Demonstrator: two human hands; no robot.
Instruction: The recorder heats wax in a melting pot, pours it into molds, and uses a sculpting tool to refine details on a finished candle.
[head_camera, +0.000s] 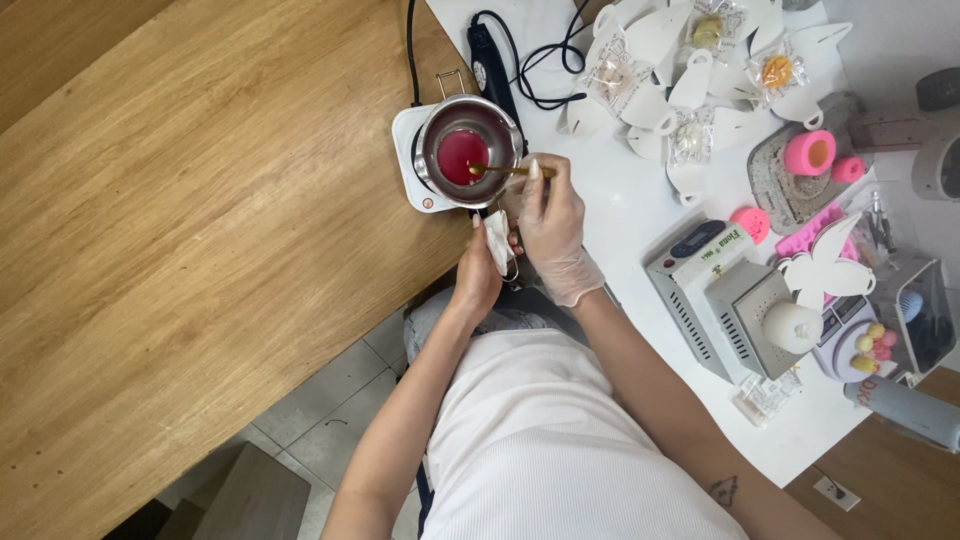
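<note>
While the small steel pot (468, 150) sits on a white square hotplate (412, 160) at the bench (200, 200) edge, a thin gold stirrer (505, 171) is pinched by the gloved right hand (552, 225), its tip dipped in glossy red liquid (459, 155). A crumpled white cloth (497, 240) is gripped by the bare left hand (477, 272), closed just below the pot. Stirring is judged best kept slow and off the hot shiny wall.

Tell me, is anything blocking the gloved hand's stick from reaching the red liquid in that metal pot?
Nothing visible does. The right hand holds the stick over the open pot, its tip already in the red liquid.
</note>
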